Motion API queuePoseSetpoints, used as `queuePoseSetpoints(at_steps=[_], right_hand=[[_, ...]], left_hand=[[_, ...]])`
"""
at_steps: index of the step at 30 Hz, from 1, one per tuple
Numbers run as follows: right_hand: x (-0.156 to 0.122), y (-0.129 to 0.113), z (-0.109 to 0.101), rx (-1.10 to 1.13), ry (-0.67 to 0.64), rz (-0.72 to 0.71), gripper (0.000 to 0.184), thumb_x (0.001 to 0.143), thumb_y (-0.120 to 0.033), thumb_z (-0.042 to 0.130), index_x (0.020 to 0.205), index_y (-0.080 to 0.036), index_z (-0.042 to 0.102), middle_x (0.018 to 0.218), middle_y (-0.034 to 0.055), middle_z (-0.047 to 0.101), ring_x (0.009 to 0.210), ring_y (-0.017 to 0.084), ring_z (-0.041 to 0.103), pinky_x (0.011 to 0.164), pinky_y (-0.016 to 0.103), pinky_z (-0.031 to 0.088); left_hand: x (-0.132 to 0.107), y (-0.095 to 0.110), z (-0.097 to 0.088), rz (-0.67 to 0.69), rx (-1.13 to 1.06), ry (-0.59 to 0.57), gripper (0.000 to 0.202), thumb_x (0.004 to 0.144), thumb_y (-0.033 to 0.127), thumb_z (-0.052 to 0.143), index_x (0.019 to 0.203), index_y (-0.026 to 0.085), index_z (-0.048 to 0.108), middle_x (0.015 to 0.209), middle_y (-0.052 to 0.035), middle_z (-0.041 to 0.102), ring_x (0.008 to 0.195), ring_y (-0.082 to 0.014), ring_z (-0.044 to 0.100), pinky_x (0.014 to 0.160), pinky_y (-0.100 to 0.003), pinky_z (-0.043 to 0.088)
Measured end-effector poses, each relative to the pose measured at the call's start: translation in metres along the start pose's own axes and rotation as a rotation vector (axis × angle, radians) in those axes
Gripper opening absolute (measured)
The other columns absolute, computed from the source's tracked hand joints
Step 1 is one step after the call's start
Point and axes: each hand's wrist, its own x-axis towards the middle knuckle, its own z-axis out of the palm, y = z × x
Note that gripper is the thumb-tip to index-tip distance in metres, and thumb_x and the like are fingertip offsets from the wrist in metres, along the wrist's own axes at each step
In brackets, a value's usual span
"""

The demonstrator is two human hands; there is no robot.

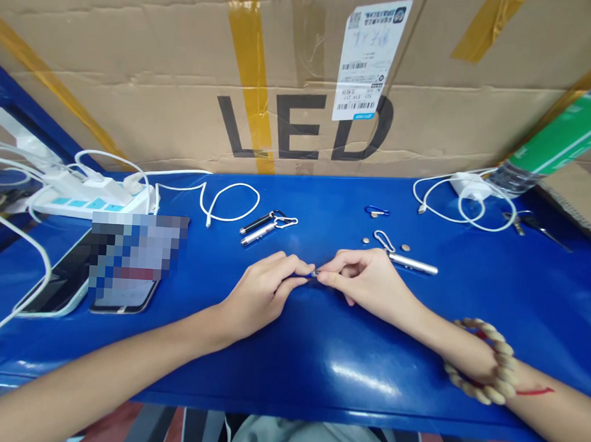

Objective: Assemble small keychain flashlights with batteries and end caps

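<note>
My left hand (266, 289) is closed in a pinch, thumb and forefinger on a small blue and silver piece (314, 273). From the other side, the fingertips of my right hand (367, 279) pinch the same piece, so most of it is hidden and its kind does not show. Just behind my right hand lies a silver penlight (413, 263) with a carabiner clip, near two small round button cells (405, 248). Further back sits a blue carabiner (377, 211). Beyond my left hand, a silver penlight (258, 234) lies against a black penlight (256, 223), both with clips.
Two phones lie at the left, one (62, 277) partly under the other (125, 300). Behind them are a power strip (96, 202) and white cables. A large cardboard box (174, 73) walls off the back. At the right are a charger (470, 186), keys (540, 226) and a green-labelled bottle (571, 134).
</note>
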Motion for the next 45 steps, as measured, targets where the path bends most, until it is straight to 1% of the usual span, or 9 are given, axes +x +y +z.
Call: queuePoseSetpoints(at_steps=[3,9,15,19,24,28,33,39,45], right_hand=[[0.0,-0.002,0.0,0.038,-0.011,0.023,0.023,0.058,-0.033,0.074,0.064,-0.012,0.066,0.043,-0.0031,0.054,0.032,0.004,0.041,0.032,0.017,0.028],[0.0,-0.003,-0.004,0.051,-0.056,0.034,0.021,0.061,-0.031,0.072,0.061,-0.012,0.064,0.041,-0.0046,0.052,0.033,0.003,0.041,0.034,0.015,0.028],[0.0,-0.003,-0.006,0.028,-0.07,0.028,0.02,0.063,-0.031,0.072,0.063,-0.013,0.063,0.035,-0.0066,0.047,0.032,0.003,0.039,0.035,0.015,0.026],[0.0,-0.001,-0.006,0.019,-0.075,-0.001,0.021,0.067,-0.033,0.069,0.066,-0.013,0.064,0.036,-0.0064,0.047,0.033,0.003,0.04,0.035,0.015,0.027],[-0.003,0.0,-0.006,-0.038,-0.015,-0.136,0.019,0.067,-0.032,0.07,0.068,-0.014,0.064,0.047,-0.0039,0.055,0.035,0.004,0.043,0.035,0.016,0.032],[-0.006,0.002,-0.004,-0.112,0.112,-0.342,0.02,0.069,-0.032,0.07,0.081,-0.016,0.067,0.072,0.0013,0.064,0.041,0.004,0.047,0.04,0.019,0.039],[-0.009,0.002,-0.006,-0.317,0.143,-0.555,0.016,0.076,-0.028,0.064,0.09,-0.021,0.069,0.081,0.0031,0.065,0.056,0.009,0.055,0.049,0.022,0.045],[-0.01,-0.001,-0.014,-0.54,0.152,-0.666,0.016,0.08,-0.03,0.059,0.092,-0.028,0.07,0.087,0.0025,0.066,0.074,0.014,0.061,0.065,0.026,0.05],[-0.01,-0.002,-0.015,-0.541,0.142,-0.693,0.013,0.08,-0.031,0.06,0.085,-0.027,0.071,0.084,0.0026,0.067,0.071,0.014,0.061,0.063,0.025,0.05]], left_hand=[[0.0,0.001,0.0,0.016,0.001,0.022,0.011,0.085,0.012,0.048,0.09,0.017,0.057,0.088,-0.0024,0.066,0.082,-0.0134,0.061,0.075,-0.025,0.05],[0.0,0.005,-0.002,0.006,-0.026,0.007,0.011,0.086,0.014,0.048,0.092,0.017,0.056,0.09,-0.0018,0.066,0.086,-0.0126,0.062,0.078,-0.023,0.05],[0.001,0.007,-0.006,-0.019,0.018,-0.094,0.022,0.088,0.017,0.044,0.108,0.019,0.053,0.102,-0.0023,0.064,0.092,-0.0124,0.06,0.083,-0.024,0.048],[0.002,0.007,-0.006,-0.014,0.04,-0.111,0.025,0.09,0.019,0.04,0.112,0.02,0.052,0.101,-0.0026,0.065,0.09,-0.0136,0.06,0.082,-0.027,0.048],[0.001,0.008,-0.006,-0.061,0.05,-0.123,0.025,0.091,0.021,0.037,0.11,0.018,0.053,0.099,-0.0039,0.064,0.089,-0.0144,0.059,0.08,-0.026,0.047],[0.0,0.007,-0.005,-0.132,0.011,-0.16,0.025,0.092,0.021,0.034,0.11,0.018,0.05,0.095,-0.0029,0.063,0.089,-0.0139,0.058,0.078,-0.026,0.045],[0.001,0.007,-0.006,-0.153,-0.02,-0.182,0.025,0.092,0.021,0.031,0.109,0.018,0.049,0.087,-0.0015,0.062,0.085,-0.0131,0.058,0.076,-0.024,0.044],[0.001,0.008,-0.007,-0.155,-0.036,-0.197,0.025,0.092,0.02,0.029,0.109,0.019,0.049,0.082,-0.0003,0.06,0.078,-0.0116,0.057,0.071,-0.022,0.042],[0.001,0.008,-0.007,-0.145,-0.059,-0.234,0.024,0.092,0.018,0.029,0.105,0.018,0.049,0.079,-0.0002,0.058,0.076,-0.0113,0.055,0.071,-0.022,0.042]])
